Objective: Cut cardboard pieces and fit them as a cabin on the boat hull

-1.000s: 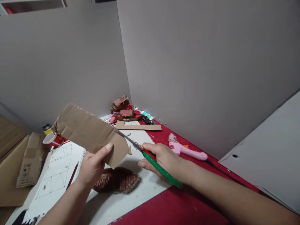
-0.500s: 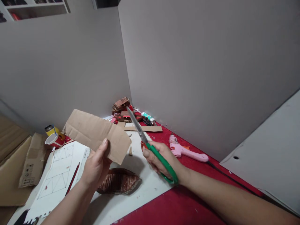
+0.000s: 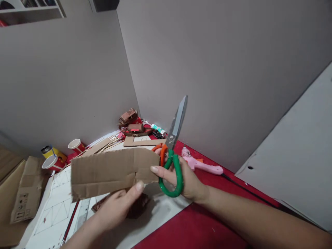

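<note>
A strip of brown cardboard [image 3: 109, 173] is held up above the table, its long side running left to right. My left hand [image 3: 119, 207] pinches its lower edge, thumb on the near face. In my right hand [image 3: 186, 180] is a pair of scissors [image 3: 176, 128] with green and orange handles, blades together and pointing up. The right thumb also touches the cardboard's right end. Partly hidden behind the left hand, a brown boat-shaped piece [image 3: 138, 207] lies on the white sheet [image 3: 158, 221].
A pink glue gun [image 3: 204, 166] with a black cord lies on the red tabletop [image 3: 176, 230] at right. Brown model boats [image 3: 136, 128] stand in the corner. At left are paper cups [image 3: 53, 162], a yellow container [image 3: 59, 154], a drawing [image 3: 52, 214] and a cardboard box [image 3: 23, 193].
The cardboard has turned level and moved nearer the right hand, which now touches its end. The scissors have swung from pointing up-left to pointing up and slightly right. The view has shifted slightly.
</note>
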Motion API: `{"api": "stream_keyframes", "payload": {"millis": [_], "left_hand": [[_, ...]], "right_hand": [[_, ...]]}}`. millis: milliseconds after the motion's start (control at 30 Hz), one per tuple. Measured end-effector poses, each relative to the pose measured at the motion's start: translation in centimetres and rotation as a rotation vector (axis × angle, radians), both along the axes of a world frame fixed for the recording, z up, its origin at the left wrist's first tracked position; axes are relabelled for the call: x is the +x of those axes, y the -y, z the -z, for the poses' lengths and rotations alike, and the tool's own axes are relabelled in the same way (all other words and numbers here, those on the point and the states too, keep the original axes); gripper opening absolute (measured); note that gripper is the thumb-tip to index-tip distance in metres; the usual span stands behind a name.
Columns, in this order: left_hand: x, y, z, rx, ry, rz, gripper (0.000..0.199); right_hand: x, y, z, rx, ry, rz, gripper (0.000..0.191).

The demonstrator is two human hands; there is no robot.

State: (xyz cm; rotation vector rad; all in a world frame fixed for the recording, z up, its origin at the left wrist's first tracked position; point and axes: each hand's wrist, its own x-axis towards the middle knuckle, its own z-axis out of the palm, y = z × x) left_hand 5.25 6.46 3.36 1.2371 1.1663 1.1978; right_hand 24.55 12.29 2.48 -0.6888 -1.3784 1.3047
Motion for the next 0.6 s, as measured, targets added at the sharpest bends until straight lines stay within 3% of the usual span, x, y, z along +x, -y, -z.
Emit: {"api": "stream_keyframes", "payload": {"millis": [67,100,233,300,367,433,567,600], "left_hand": [[-0.6,-0.1,-1.6,-0.066,-0.009,0.131,0.053],[-1.1,-0.3,-2.5,-0.057,0.054,0.129,0.058],[-3.5,-1.2,-6.4,0.029,0.232,0.016,0.061],[-4.6,-1.9,-7.3,0.091,0.275,-0.056,0.066],[-4.8,-2.3,-7.2,0.108,0.207,-0.065,0.068],[-4.1,-2.2,-6.4,0.026,0.073,0.018,0.061],[-1.2,-0.6,-4.6,-0.242,-0.103,0.403,0.052],[-0.6,-0.3,-4.4,-0.275,-0.096,0.436,0.047]], "right_hand": [[0.7,-0.6,-0.2,0.085,-0.004,0.114,0.039],[1.2,-1.0,-0.3,0.121,-0.015,0.165,0.037],[3.1,-2.4,-0.9,0.156,-0.068,0.191,0.032],[3.6,-2.6,-1.3,0.155,-0.023,0.140,0.030],[3.5,-2.3,-1.5,0.147,0.067,0.053,0.029],[2.9,-1.5,-1.6,0.125,0.159,-0.076,0.029],[1.5,0.2,-1.3,0.113,0.269,-0.277,0.023],[1.3,0.5,-1.2,0.106,0.270,-0.313,0.023]]}}
